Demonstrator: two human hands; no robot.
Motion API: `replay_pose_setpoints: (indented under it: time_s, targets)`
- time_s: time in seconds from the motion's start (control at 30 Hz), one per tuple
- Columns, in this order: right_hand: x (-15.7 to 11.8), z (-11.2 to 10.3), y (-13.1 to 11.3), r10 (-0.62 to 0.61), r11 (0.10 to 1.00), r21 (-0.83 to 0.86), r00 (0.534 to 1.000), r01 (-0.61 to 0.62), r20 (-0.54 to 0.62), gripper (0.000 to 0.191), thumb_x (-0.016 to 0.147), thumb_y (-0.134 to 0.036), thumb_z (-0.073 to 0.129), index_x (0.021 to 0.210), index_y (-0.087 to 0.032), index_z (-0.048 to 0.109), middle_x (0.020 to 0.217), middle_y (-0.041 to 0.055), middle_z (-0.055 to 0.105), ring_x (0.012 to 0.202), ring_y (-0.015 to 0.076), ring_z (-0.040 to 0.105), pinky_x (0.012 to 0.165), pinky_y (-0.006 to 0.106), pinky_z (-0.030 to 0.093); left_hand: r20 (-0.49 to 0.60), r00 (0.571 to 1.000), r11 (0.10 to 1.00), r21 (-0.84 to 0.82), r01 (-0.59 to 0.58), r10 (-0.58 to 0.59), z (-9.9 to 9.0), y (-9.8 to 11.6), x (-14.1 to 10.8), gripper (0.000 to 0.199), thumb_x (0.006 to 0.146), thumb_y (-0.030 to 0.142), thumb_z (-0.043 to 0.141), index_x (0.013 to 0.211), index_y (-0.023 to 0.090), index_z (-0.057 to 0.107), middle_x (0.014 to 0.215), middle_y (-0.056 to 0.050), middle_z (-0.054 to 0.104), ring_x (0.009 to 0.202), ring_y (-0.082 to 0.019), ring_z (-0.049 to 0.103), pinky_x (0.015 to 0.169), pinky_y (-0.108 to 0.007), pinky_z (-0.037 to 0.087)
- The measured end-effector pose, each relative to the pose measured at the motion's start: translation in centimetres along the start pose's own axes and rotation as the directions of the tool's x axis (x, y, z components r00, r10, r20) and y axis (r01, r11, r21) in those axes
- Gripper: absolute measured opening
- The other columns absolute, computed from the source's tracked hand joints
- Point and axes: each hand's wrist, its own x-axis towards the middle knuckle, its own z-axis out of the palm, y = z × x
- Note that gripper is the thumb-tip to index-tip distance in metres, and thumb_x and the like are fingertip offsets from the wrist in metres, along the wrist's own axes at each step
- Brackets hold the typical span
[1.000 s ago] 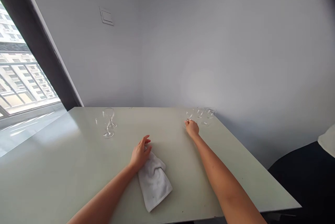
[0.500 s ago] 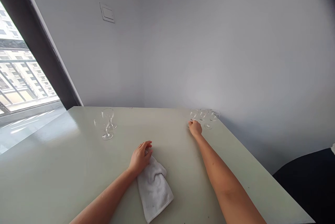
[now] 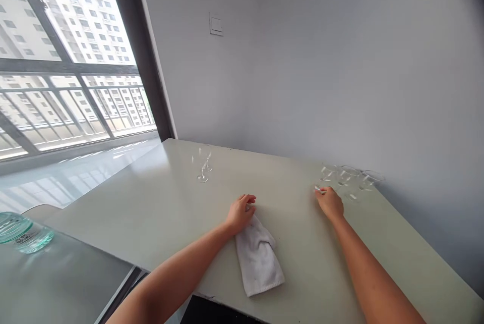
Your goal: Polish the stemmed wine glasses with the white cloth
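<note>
My left hand (image 3: 240,215) rests on the table, its fingers closed over the top end of a pale grey cloth (image 3: 260,263). The cloth lies loosely folded, spreading toward me. Farther right, my right hand (image 3: 331,204) has its fingers pinched at the low part of a small stemmed glass (image 3: 327,172); its bowl shows above the hand and the grip itself is partly hidden. Right beside it stand a second stemmed glass (image 3: 348,174) and a third stemmed glass (image 3: 370,179). Two more clear glasses (image 3: 203,178) stand at the far left, overlapping in view.
The pale table (image 3: 159,213) runs back to a grey wall corner. A greenish clear glass vessel (image 3: 36,240) stands on a lower grey surface (image 3: 68,283) at left. Beyond is a railed window (image 3: 71,66). The table's right edge lies along the wall.
My view has turned left, so everything sits farther right and the greenish vessel has appeared. The left hand stays on the cloth; the right hand stays by the glasses.
</note>
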Motion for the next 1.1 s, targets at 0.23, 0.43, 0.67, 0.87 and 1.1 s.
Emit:
replay_pose_setpoints:
  time_s: [0.23, 0.43, 0.67, 0.87, 1.1]
  targets:
    - [-7.6, 0.0, -3.5, -0.328, 0.939, 0.140, 0.941, 0.315, 0.083, 0.020, 0.074, -0.033, 0.046, 0.079, -0.020, 0.061, 0.077, 0.0036, 0.065, 0.071, 0.0176, 0.058, 0.063, 0.026, 0.039, -0.662, 0.731, 0.978, -0.207, 0.037, -0.168, -3.7, -1.8, 2.1, 0.024, 0.076, 0.022, 0.049, 0.099, 0.020, 0.046, 0.098, -0.005, 0.053, 0.086, -0.012, 0.053, 0.078, -0.028, 0.044]
    - [-18.8, 0.1, -9.3, -0.692, 0.714, 0.313, 0.699, 0.626, 0.181, 0.025, 0.083, -0.030, 0.039, 0.077, -0.020, 0.061, 0.073, 0.0027, 0.063, 0.067, 0.0151, 0.056, 0.064, 0.026, 0.041, -0.818, 0.407, 0.909, -0.318, 0.269, -0.406, -10.1, -5.5, 4.5, 0.050, 0.074, 0.026, 0.053, 0.118, 0.021, 0.032, 0.124, -0.010, 0.040, 0.113, -0.017, 0.043, 0.089, -0.029, 0.040]
    - [-27.3, 4.3, -10.4, -0.873, 0.488, 0.053, 0.486, 0.871, 0.046, 0.068, 0.073, -0.043, 0.058, 0.129, -0.009, 0.039, 0.133, 0.0185, 0.037, 0.107, 0.0307, 0.046, 0.085, 0.041, 0.042, -0.653, 0.600, 0.882, -0.270, 0.386, -0.462, -11.9, -7.5, 5.8, 0.080, 0.071, 0.039, 0.059, 0.134, 0.021, 0.013, 0.135, -0.014, 0.034, 0.121, -0.026, 0.038, 0.093, -0.036, 0.037]
    - [-27.2, 6.9, -9.2, -0.837, 0.547, -0.033, 0.548, 0.836, -0.004, 0.052, 0.072, -0.025, 0.061, 0.121, -0.015, 0.048, 0.113, 0.0135, 0.055, 0.098, 0.0289, 0.051, 0.080, 0.042, 0.045, -0.618, 0.662, 0.905, -0.264, 0.334, -0.425, -12.2, -7.9, 7.0, 0.078, 0.071, 0.035, 0.059, 0.134, 0.020, 0.016, 0.116, -0.010, 0.054, 0.112, -0.021, 0.047, 0.086, -0.032, 0.040]
    - [-26.6, 6.2, -8.8, -0.748, 0.663, 0.105, 0.662, 0.741, 0.044, 0.031, 0.071, 0.000, 0.041, 0.082, -0.019, 0.063, 0.084, 0.0078, 0.059, 0.073, 0.0198, 0.056, 0.065, 0.031, 0.047, -0.581, 0.678, 0.892, -0.285, 0.350, -0.451, -11.5, -7.2, 6.4, 0.056, 0.072, 0.036, 0.058, 0.120, 0.018, 0.037, 0.091, -0.005, 0.059, 0.080, -0.015, 0.057, 0.069, -0.028, 0.043]
